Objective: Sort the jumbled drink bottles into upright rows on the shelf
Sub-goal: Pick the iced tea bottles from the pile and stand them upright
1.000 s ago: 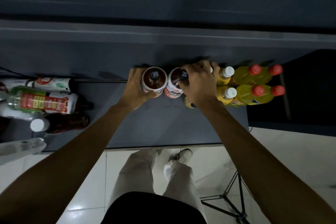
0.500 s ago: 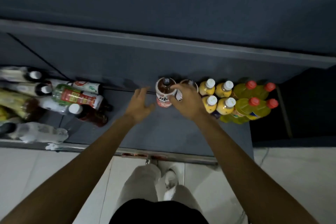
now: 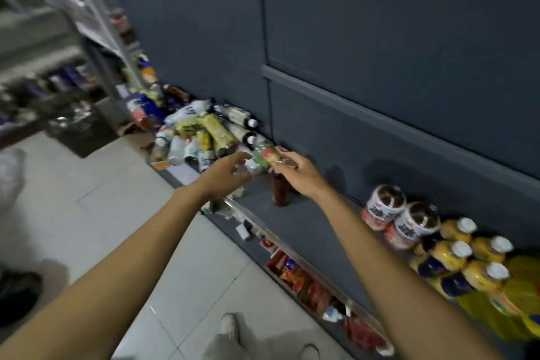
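Back wall (image 3: 380, 23): dark blue-grey panels, with a horizontal rail (image 3: 394, 123) of the same colour crossing it and a thin vertical seam left of centre. Floor (image 3: 96, 207): pale square tiles, grout lines visible, dim even light with soft shadows. Upper left: a metal rack (image 3: 96, 23) with blurred stock; contents not legible.

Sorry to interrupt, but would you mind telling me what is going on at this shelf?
A person is sorting drink bottles on a low grey shelf. Both hands reach into the jumbled pile of lying bottles: the right hand touches a bottle with a green and red label, and the left hand is open beside it. Upright dark drinks with white labels and yellow bottles with white caps already stand in rows.
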